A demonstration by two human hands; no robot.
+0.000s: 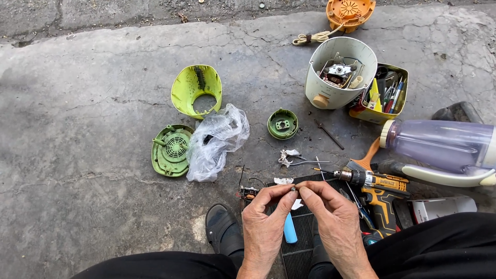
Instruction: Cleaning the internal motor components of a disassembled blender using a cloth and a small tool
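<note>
Lime-green housing (197, 89), yellow-black drill (380, 188)

Both hands raised together at centre, backs up. Left hand (265, 222) and right hand (333, 219) meet at pinched fingertips (287, 192), each grip closed tight, wrists angled inward.

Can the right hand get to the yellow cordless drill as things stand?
Probably yes. The drill lies on the ground just right of the right hand with nothing between, but that hand and the left hand pinch a small part.
</note>
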